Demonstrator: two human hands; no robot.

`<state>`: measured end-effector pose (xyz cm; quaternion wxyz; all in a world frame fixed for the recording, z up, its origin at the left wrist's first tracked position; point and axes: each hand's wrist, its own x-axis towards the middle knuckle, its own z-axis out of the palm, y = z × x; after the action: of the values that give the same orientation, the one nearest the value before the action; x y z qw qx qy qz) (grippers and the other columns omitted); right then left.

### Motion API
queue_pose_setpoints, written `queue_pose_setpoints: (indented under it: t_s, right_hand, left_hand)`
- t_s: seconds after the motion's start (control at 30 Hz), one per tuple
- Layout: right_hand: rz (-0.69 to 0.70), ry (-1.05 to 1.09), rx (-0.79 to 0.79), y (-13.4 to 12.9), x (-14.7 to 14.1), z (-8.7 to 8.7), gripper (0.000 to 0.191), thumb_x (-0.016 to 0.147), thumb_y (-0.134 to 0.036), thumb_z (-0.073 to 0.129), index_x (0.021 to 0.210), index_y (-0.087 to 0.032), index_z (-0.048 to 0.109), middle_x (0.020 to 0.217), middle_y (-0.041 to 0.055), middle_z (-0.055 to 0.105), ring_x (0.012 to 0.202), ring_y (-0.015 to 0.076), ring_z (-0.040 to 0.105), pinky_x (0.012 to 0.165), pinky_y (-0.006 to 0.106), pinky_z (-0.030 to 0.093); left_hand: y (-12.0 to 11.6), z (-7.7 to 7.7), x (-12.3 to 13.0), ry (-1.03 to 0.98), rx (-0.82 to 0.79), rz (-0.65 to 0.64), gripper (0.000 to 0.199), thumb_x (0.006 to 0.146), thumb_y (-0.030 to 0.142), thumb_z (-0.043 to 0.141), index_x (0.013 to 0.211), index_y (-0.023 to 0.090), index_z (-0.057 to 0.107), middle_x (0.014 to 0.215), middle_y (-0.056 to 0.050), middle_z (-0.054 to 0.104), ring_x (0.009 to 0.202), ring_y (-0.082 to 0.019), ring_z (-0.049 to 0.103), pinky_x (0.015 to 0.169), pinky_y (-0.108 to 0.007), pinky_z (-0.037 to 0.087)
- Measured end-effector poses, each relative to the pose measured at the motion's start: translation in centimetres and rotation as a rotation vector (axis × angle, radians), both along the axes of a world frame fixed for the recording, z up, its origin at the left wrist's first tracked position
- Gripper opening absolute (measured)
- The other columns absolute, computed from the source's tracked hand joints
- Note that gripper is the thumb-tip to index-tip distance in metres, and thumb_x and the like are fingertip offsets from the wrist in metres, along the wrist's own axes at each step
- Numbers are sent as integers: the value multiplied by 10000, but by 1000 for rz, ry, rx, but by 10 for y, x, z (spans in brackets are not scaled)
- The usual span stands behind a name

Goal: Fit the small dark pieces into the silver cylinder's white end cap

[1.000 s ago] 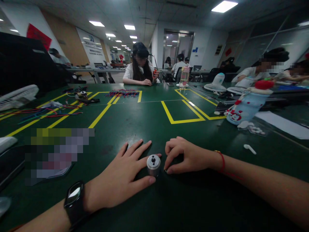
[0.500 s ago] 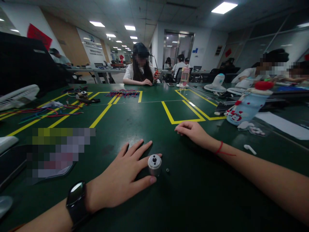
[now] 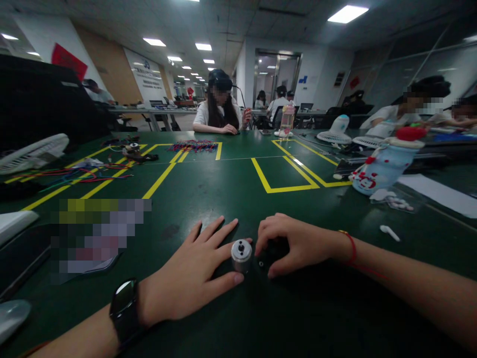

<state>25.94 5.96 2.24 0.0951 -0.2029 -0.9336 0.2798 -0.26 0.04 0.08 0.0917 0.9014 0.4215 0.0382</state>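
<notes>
A small silver cylindrical electric motor (image 3: 241, 258) stands upright on the dark green table. My left hand (image 3: 194, 273) lies flat with its fingers spread, and its thumb and index finger hold the motor between them. To the right of the motor is a tiny metal ring-like part (image 3: 261, 264), perhaps a nut or small gear. My right hand (image 3: 294, 243) curves over that part with thumb and index finger apart, one on either side of it, holding nothing.
A pixelated bag (image 3: 100, 238) lies on the left, with loose wires (image 3: 89, 174) beyond it. On the right are a blue bottle (image 3: 387, 166), a white earbud (image 3: 390, 232) and paper (image 3: 443, 194). Opposite me sits a person (image 3: 218, 107), near a pile of coloured wires (image 3: 194, 145).
My right hand has come down and nearer, from beyond the motor to around the tiny part, its fingers parting. The left hand stays at the motor. The view has shifted slightly.
</notes>
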Motion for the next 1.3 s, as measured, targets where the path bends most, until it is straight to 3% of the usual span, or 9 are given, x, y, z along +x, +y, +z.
queue_pose_setpoints:
  t_s: [0.23,0.37,0.5,0.63,0.83,1.17,1.3]
  right_hand:
    - [7,-5,65,-3,-4,-4,164,799,-352,706,897,-220,720,913,9,624,892,151,565,835,324,348]
    - [-142,228,-42,-7,-11,-3,165,844,-308,655,928,-167,677,915,33,610,800,126,559,715,262,435]
    - [-229,405,5,-20,-25,5,152,843,-283,655,937,-164,663,913,34,603,786,122,552,704,253,458]
    - [-211,371,42,-31,-35,10,99,839,-225,642,919,-170,663,884,26,612,783,124,561,719,263,456]
    - [-293,406,18,-34,-38,11,107,824,-257,666,893,-174,673,877,19,605,775,120,554,705,257,456]
    - [-276,335,-31,-38,-38,16,132,830,-256,648,932,-192,702,905,28,626,750,113,558,677,237,457]
    - [-410,417,-87,-24,-30,8,194,842,-326,632,958,-183,692,881,33,635,712,119,549,630,246,446]
  left_hand:
    - [2,0,2,22,-10,1,567,948,595,391,1465,465,198,1586,31,115,1440,-366,110,1070,-709,145]
    - [1,0,2,5,9,-4,561,944,590,409,1461,441,252,1585,16,147,1432,-380,144,1072,-704,154]
    - [1,-2,2,9,20,-11,557,945,588,407,1460,436,259,1587,14,146,1432,-382,143,1074,-702,159]
    - [0,-4,1,-7,29,-10,561,946,573,419,1464,429,257,1588,14,150,1429,-382,152,1082,-687,165]
    - [-1,-1,1,-5,31,-11,583,946,569,421,1475,421,225,1585,3,165,1429,-385,150,1079,-691,168]
    - [-1,-3,3,-16,35,-3,581,940,565,440,1469,418,252,1583,5,172,1427,-385,160,1080,-691,171]
    - [-2,-2,2,-22,25,9,590,927,568,462,1464,434,255,1581,15,182,1425,-391,162,1072,-705,167]
